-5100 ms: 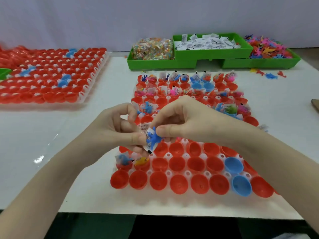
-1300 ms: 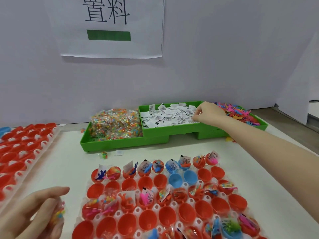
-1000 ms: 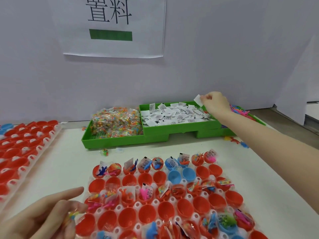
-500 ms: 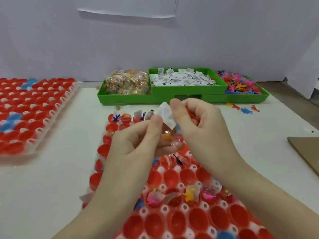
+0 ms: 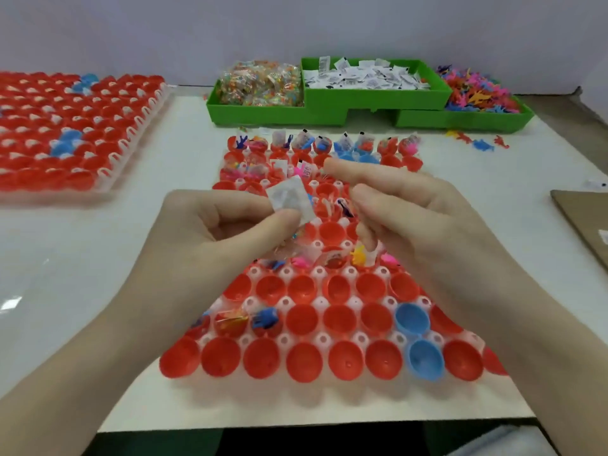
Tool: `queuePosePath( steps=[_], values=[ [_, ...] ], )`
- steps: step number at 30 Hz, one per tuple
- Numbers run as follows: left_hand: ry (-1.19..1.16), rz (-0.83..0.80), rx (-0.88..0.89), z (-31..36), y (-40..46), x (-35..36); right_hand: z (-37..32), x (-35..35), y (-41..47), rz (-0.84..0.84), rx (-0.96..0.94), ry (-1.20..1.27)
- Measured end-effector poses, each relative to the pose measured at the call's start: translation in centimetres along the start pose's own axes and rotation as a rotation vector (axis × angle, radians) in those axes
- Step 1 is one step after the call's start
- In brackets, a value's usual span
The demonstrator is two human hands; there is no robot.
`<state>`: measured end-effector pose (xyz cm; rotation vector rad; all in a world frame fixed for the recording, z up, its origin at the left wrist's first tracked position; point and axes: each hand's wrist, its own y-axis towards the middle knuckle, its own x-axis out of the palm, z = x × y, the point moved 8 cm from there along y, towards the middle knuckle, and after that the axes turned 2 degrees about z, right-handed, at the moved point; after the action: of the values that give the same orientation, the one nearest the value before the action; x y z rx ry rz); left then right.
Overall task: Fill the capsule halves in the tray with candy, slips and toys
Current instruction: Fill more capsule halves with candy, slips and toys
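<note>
Left hand: the left hand (image 5: pixel 210 238) hovers over the middle of the tray, its grip pinching a white paper slip (image 5: pixel 289 204) between thumb and forefinger; a candy packet seems tucked beneath the fingers, though blur hides it.
Right hand: the right hand (image 5: pixel 418 218) hangs just beside the slip, grip released, fingers loosely extended and holding nothing.
Tray: the clear tray (image 5: pixel 320 302) lies on the white table (image 5: pixel 82 274), packed with red capsule halves (image 5: pixel 302 357) and a few blue capsule halves (image 5: pixel 424 358). Far rows already hold candy, slips and toys; most near rows stand bare.
Supplies: green bins (image 5: pixel 329 108) at the table's far edge carry wrapped candy (image 5: pixel 260 83), a heap of slips (image 5: pixel 365 75) and coloured toys (image 5: pixel 477 93).
Left side: a second tray (image 5: pixel 65 126) of red capsules sits well apart.
Right edge: a brown cardboard sheet (image 5: pixel 582 225).
</note>
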<state>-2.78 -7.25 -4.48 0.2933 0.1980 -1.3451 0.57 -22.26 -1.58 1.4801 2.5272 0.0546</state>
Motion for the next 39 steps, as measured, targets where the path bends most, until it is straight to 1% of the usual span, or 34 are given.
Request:
queuePosePath(
  steps=[2,3,5,7,12,15,17,21,23,25,27,29,31,32,34,36,39],
  values=[
    [-0.02,-0.041,0.011,0.6,-0.7,0.5,-0.7,-0.4,-0.7,0.037,-0.1,0.001],
    [-0.033,-0.06,0.024,1.1,-1.0,0.8,-1.0,-0.8,-0.9,0.083,-0.125,0.039],
    [-0.069,-0.072,0.05,2.3,-1.4,1.4,-1.2,-1.5,-1.1,0.174,-0.134,0.095],
    [-0.092,-0.078,0.065,3.1,-1.6,1.8,-1.4,-1.9,-1.2,0.221,-0.13,0.119],
    [-0.025,-0.097,0.078,3.7,-1.6,2.0,-1.8,-2.0,-1.4,0.145,-0.104,0.126],
    [0.0,-0.127,0.093,4.1,-1.6,2.3,-2.5,-2.1,-1.4,0.115,-0.117,-0.034],
    [0.02,-0.163,0.104,4.4,-1.7,2.6,-3.2,-1.9,-1.2,0.077,-0.144,-0.198],
    [0.078,-0.276,0.169,5.2,-2.1,3.4,-4.3,-0.4,-0.5,-0.11,-0.202,-0.572],
    [0.138,-0.307,0.207,5.5,-2.2,3.6,-4.5,0.2,-0.3,-0.191,-0.225,-0.677],
    [0.159,-0.333,0.2,5.5,-2.3,3.7,-4.6,0.5,-0.2,-0.214,-0.26,-0.74],
    [0.123,-0.333,0.192,5.4,-2.2,3.5,-4.7,0.2,-0.2,-0.177,-0.278,-0.717],
    [0.084,-0.293,0.184,5.2,-2.2,3.0,-4.6,-0.2,-0.4,-0.137,-0.246,-0.591],
    [0.045,-0.254,0.176,5.0,-2.3,2.7,-4.0,0.0,-0.7,-0.148,-0.186,-0.459],
    [0.026,-0.244,0.176,4.9,-2.4,2.6,-3.6,0.1,-0.8,-0.151,-0.171,-0.436],
    [-0.006,-0.246,0.175,4.7,-2.5,2.6,-3.1,0.3,-0.8,-0.116,-0.163,-0.418],
    [-0.031,-0.248,0.171,4.5,-2.6,2.5,-2.8,0.3,-0.9,-0.038,-0.18,-0.405],
    [-0.02,-0.253,0.14,3.9,-2.9,2.5,-2.5,0.5,-1.3,0.052,-0.25,-0.49]
  ],
)
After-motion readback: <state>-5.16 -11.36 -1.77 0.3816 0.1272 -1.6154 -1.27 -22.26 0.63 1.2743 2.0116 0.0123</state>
